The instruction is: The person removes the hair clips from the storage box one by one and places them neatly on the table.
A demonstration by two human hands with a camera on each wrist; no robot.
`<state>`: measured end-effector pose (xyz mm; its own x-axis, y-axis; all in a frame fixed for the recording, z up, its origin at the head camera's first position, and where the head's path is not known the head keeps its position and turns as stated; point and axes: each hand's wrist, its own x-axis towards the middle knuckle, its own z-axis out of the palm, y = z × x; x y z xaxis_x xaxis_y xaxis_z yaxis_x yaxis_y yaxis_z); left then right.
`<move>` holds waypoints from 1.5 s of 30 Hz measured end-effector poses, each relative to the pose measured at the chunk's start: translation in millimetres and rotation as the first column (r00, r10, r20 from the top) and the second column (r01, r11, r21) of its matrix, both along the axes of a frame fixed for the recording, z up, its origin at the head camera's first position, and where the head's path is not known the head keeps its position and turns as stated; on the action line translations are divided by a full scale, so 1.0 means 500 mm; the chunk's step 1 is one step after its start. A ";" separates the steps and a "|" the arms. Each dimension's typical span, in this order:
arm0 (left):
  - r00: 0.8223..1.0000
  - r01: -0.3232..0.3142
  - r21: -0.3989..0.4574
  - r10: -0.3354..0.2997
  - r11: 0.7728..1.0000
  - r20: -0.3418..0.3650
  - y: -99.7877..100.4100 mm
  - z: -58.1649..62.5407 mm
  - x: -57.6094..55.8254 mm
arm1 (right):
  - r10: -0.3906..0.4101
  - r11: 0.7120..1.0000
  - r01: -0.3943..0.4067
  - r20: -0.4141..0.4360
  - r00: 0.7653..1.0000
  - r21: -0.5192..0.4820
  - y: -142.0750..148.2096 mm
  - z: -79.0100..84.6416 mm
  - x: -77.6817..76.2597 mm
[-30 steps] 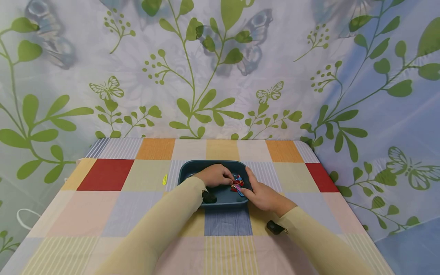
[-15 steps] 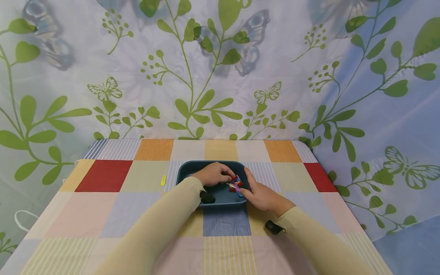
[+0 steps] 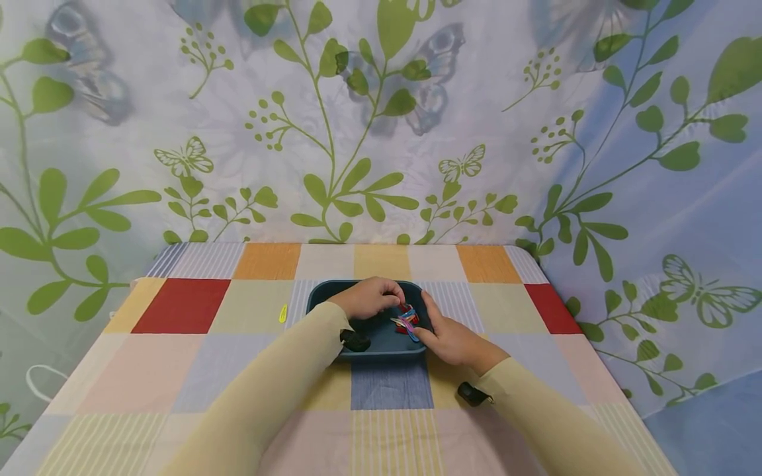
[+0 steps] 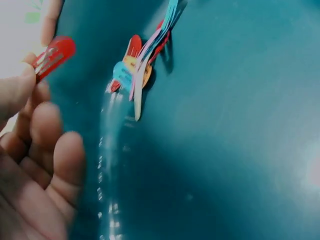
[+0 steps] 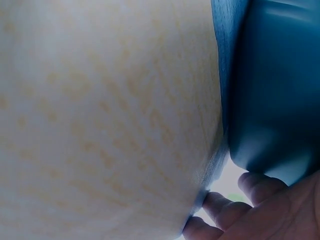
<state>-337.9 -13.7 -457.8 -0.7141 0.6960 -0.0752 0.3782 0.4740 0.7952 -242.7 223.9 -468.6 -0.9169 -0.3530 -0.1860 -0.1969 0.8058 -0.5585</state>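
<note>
A dark teal plastic tray (image 3: pixel 381 356) sits on the cloth. My left hand (image 3: pixel 368 299) is over its inside, pinching a red snap hair clip (image 4: pixel 57 54) between thumb and forefinger, above the tray floor. In the left wrist view the other fingers lie loosely bent. A small heap of hair clips (image 4: pixel 134 70), in red, orange, blue, pink and whitish colours, lies on the tray floor nearby. My right hand (image 3: pixel 455 340) grips the tray's right side, thumb over the rim beside the heap. In the right wrist view its fingers (image 5: pixel 260 189) curl against the tray's outer corner.
A yellow snap hair clip (image 3: pixel 283 313) lies on the patchwork cloth (image 3: pixel 256 370) left of the tray. Behind the table hangs a leaf-and-butterfly patterned curtain (image 3: pixel 381 132). A white cord (image 3: pixel 37 382) loops at the table's left edge.
My left hand has risen slightly away from the heap, with a red hair clip pinched in it. The right hand stays on the tray's right side.
</note>
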 end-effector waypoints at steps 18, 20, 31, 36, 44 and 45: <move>0.993 -0.087 0.095 0.093 0.992 -0.071 -0.089 0.098 0.038 | -0.021 1.000 0.021 0.003 1.000 0.020 -0.002 -0.001 0.003; 0.989 -0.097 0.092 0.107 0.991 -0.100 -0.107 0.103 0.040 | -0.022 1.000 0.021 0.002 1.000 0.023 -0.002 -0.001 0.003; 0.978 -0.161 0.115 0.175 0.980 -0.117 -0.219 0.113 0.051 | 0.001 0.999 0.000 -0.008 1.000 0.041 -0.001 0.000 0.003; 0.973 -0.217 0.103 0.224 0.971 -0.059 -0.275 0.105 0.050 | 0.014 1.000 -0.014 -0.010 1.000 0.028 0.001 0.000 0.002; 0.945 -0.325 0.028 0.326 0.945 -0.037 -0.366 0.078 0.046 | 0.012 1.000 -0.012 -0.008 1.000 0.028 0.002 -0.003 -0.001; 0.942 -0.332 0.017 0.332 0.943 -0.039 -0.376 0.073 0.046 | 0.012 0.999 -0.011 -0.007 1.000 0.030 0.002 -0.004 -0.002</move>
<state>-314.7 -201.7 -421.1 -0.9070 0.4196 -0.0360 0.2325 0.5704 0.7878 -243.6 225.1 -470.7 -0.9142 -0.3579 -0.1900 -0.2103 0.8198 -0.5326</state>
